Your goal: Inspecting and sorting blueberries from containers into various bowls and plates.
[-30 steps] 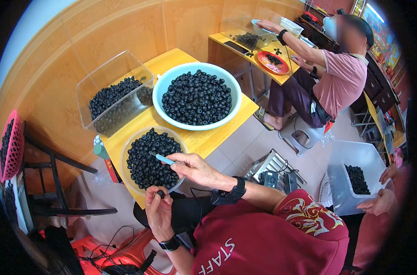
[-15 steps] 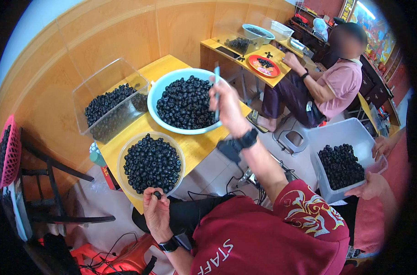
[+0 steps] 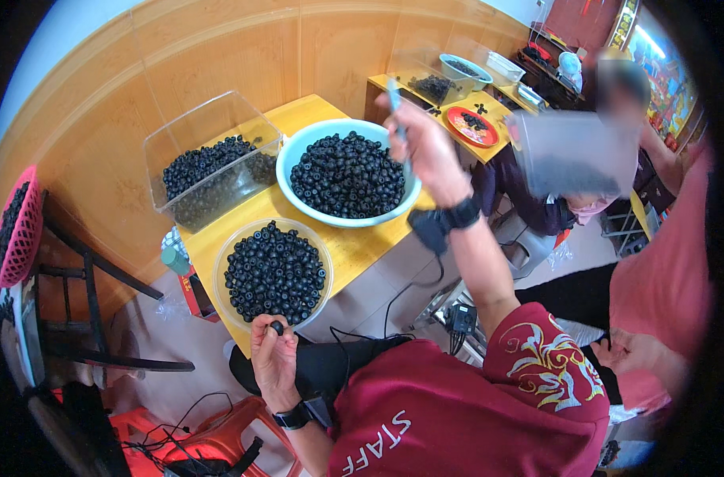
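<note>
Pinched between the fingertips of my left hand is a small black round piece, just at the near edge of a round clear bowl full of similar black pieces. My right hand is raised over the right side of a pale blue basin. Its fingers close round a slim light-blue tool held upright; the tool's kind cannot be made out. Heaped in the basin are many more black pieces, several showing a hole in the middle.
A clear plastic bin of black pieces stands at the table's left. A pink basket sits far left by a black chair. At right, a person in pinkish-red holds a translucent box; beyond is a red plate.
The person at right has lifted the translucent box up and away, toward the far table. My left hand still pinches the black piece, and my right hand keeps the tool raised.
</note>
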`<state>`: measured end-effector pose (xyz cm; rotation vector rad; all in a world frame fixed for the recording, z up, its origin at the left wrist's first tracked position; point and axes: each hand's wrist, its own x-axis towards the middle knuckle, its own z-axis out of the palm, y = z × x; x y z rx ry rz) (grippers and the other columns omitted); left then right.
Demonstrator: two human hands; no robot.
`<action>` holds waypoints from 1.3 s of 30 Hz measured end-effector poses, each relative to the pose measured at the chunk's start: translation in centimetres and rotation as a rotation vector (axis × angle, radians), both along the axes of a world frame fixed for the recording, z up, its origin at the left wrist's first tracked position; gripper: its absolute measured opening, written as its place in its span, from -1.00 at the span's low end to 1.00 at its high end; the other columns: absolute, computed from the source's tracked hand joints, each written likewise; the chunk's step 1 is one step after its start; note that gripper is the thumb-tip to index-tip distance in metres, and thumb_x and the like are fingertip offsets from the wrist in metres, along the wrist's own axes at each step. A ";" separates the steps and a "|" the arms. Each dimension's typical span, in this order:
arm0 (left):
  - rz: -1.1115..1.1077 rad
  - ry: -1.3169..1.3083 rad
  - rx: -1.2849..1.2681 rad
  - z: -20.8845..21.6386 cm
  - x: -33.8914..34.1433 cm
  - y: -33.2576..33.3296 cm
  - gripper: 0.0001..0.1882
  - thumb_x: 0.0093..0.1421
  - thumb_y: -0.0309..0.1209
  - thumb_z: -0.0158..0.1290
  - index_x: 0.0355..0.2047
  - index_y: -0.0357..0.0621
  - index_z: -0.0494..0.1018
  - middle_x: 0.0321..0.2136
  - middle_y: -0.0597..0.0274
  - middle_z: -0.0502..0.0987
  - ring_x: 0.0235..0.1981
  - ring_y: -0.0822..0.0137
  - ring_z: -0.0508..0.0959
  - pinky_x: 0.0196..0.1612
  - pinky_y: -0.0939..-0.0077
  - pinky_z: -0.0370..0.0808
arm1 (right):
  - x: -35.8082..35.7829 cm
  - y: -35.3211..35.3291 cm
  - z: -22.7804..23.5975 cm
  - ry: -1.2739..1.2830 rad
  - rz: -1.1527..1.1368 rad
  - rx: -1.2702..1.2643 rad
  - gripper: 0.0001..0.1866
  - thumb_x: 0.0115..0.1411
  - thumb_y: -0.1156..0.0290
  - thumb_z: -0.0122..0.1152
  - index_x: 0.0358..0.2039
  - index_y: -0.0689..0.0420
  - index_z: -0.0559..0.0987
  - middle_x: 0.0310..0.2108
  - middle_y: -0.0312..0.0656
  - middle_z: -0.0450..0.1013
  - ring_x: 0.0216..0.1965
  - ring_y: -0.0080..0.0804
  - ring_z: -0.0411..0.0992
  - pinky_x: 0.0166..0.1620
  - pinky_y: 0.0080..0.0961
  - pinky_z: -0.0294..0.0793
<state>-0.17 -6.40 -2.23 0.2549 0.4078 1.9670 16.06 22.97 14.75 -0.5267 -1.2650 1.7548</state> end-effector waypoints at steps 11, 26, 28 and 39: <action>0.019 -0.013 -0.014 0.0 0.3 -0.5 -0.80 0.16 -0.53 -0.02 -0.18 -0.18 0.35 -0.33 0.11 0.42 -0.42 0.39 0.45 -0.34 0.60 0.49 | -2.0 -12.4 -8.3 -0.286 0.392 -0.152 -0.62 0.19 0.37 -0.05 0.04 0.12 0.37 -0.58 -0.46 0.26 -0.73 -0.81 0.05 -0.69 -0.84 0.01; 0.004 -0.002 -0.052 -0.1 0.7 -0.3 -0.78 0.15 -0.50 0.00 -0.17 -0.17 0.34 -0.31 0.13 0.41 -0.41 0.39 0.45 -0.33 0.59 0.48 | -2.1 -14.0 -9.6 -0.357 0.422 -0.127 -0.62 0.20 0.36 -0.05 0.05 0.11 0.38 -0.61 -0.47 0.26 -0.71 -0.82 0.09 -0.69 -0.84 0.01; 0.002 -0.002 -0.056 -0.1 0.8 -0.2 -0.78 0.15 -0.50 0.00 -0.17 -0.17 0.34 -0.31 0.13 0.41 -0.40 0.39 0.45 -0.33 0.59 0.48 | -2.0 -14.0 -9.8 -0.354 0.423 -0.131 -0.62 0.20 0.36 -0.05 0.04 0.11 0.38 -0.62 -0.46 0.25 -0.70 -0.82 0.09 -0.69 -0.84 0.02; 0.023 0.008 -0.141 0.2 1.3 0.3 -0.81 0.13 -0.51 0.01 -0.21 -0.15 0.38 -0.32 0.16 0.43 -0.43 0.42 0.40 -0.35 0.62 0.39 | -1.6 -14.0 -10.5 -0.351 0.415 -0.148 -0.62 0.20 0.35 -0.05 0.05 0.12 0.37 -0.62 -0.47 0.24 -0.70 -0.82 0.09 -0.70 -0.85 0.03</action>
